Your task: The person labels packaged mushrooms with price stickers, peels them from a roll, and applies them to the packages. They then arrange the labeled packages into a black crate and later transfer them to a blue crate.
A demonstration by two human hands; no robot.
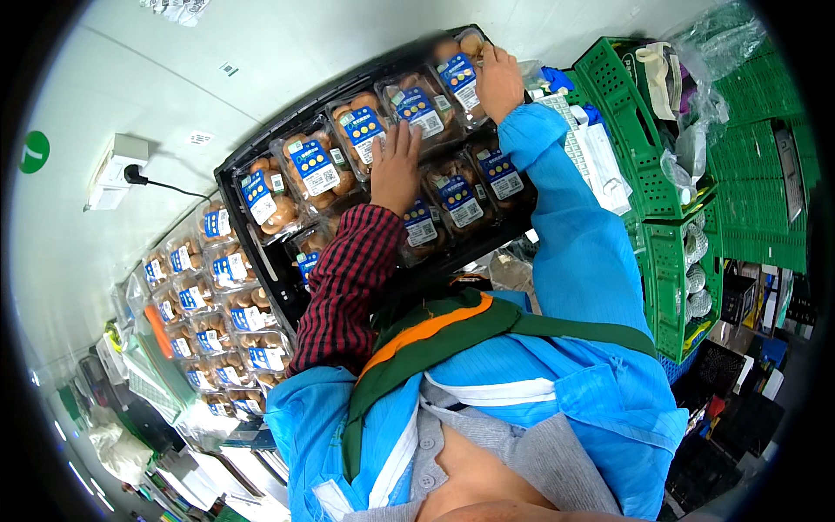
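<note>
A black crate (261,277) in front of me holds two rows of clear plastic packs of brown mushrooms with blue and white labels. My left hand (397,170), out of a red and black checked sleeve, lies with fingers stretched over the edges of two far-row packs, a middle pack (362,122) and its right neighbour (416,103). At the crate's far right corner, my right hand (500,83) in a blue sleeve has its fingers on the right edge of the end mushroom pack (459,71); its thumb is hidden. My left forearm covers part of the near row.
Many similar mushroom packs (228,265) stand stacked left of the crate. A white wall box (122,172) with a black plug and cable is at the far left. Green crates (609,122) stand at the right, beside a white keyboard (564,111) and papers.
</note>
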